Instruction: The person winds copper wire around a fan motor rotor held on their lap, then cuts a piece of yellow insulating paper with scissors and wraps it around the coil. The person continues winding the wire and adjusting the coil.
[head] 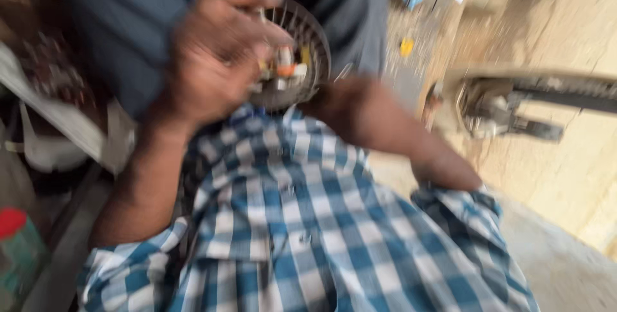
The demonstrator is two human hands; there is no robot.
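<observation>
Your checked blue-and-white shirt [302, 222] fills the lower frame, from six o'clock upward. At three o'clock a grey metal machine arm [514, 103] lies across the pale floor [565, 177]. At twelve o'clock sits the round ribbed metal part [308, 42], held close to your chest. Your left hand [215, 55] is curled over its face, fingers clenched on it. Your right hand is hidden behind the part; its grip cannot be told. Judging by this, you're working the small coloured pieces [286, 68] at its centre; steadiness matters next.
</observation>
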